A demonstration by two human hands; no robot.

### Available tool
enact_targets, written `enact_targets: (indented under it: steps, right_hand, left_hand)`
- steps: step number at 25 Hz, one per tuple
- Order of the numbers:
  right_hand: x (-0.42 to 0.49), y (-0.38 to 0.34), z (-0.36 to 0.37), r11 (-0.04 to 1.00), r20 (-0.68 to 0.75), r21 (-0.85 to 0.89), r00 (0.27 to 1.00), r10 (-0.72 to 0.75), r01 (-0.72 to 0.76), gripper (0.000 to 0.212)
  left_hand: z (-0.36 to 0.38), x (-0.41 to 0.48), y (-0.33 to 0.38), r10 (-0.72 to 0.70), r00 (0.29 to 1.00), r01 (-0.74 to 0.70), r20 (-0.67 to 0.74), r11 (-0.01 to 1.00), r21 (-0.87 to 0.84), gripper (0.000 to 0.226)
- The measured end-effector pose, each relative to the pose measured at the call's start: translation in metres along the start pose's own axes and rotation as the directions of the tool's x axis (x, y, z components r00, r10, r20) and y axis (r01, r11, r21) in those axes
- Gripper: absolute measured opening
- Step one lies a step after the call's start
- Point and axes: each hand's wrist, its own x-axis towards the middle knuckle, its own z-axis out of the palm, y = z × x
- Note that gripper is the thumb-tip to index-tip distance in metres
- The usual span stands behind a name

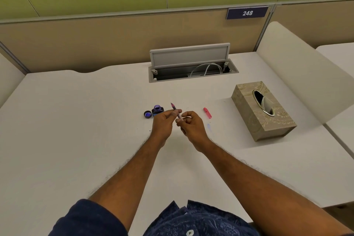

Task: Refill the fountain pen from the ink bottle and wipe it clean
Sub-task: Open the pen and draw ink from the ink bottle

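1. Pinching the fountain pen (175, 109) at its middle, the left grip (162, 121) has thumb and fingertips closed on the barrel. The right grip (192, 126) pinches the pen's near end with its fingers curled in.
2. In the head view the pen is held between both grips over the middle of the worktop (76, 120), just right of the ink bottle (157, 110). Its long axis runs from near-right to far-left, and the nib end points far and slightly left, clear of the fingers.
3. Counted: one pen, one ink bottle standing open, one bottle cap (147, 114) lying inside-up just left of the bottle, and one red pen part (207, 112) lying on the worktop right of the grips.
4. One patterned tissue box (262, 113) sits further right, with a tissue showing in its oval slot. A faint blue smear (209, 127) marks the worktop beside the right grip.
5. Both forearms are bare and reach out from the near edge, converging so that the grips almost meet, knuckles turned outward.
6. Far behind, one cable hatch (191, 57) stands open in the worktop.
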Motion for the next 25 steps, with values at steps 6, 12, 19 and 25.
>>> enact_targets:
  steps: [6,12,19,25]
  right_hand:
    - [-0.0028,0.001,0.0054,0.988,-0.027,-0.131,0.996,-0.083,0.079,0.028]
    - [-0.0038,0.0003,0.0028,0.998,0.021,-0.043,0.999,-0.043,0.044,0.019]
    - [-0.0068,0.0061,0.0049,0.991,-0.025,-0.101,0.996,-0.087,0.084,0.025]
    - [-0.0089,0.005,0.0045,0.984,-0.037,-0.149,0.994,-0.105,0.098,0.011]
  left_hand:
    - [0.0005,-0.0036,0.0033,0.028,0.999,-0.028,-0.047,0.999,0.016,0.027]
    - [0.0019,-0.0036,0.0044,0.016,0.99,-0.014,-0.141,1.0,0.016,0.031]
    - [0.0036,-0.0033,0.0004,-0.001,0.987,0.001,-0.163,1.0,0.001,0.037]
    - [0.0039,-0.0038,-0.0035,-0.011,0.987,0.01,-0.16,1.0,-0.005,0.035]
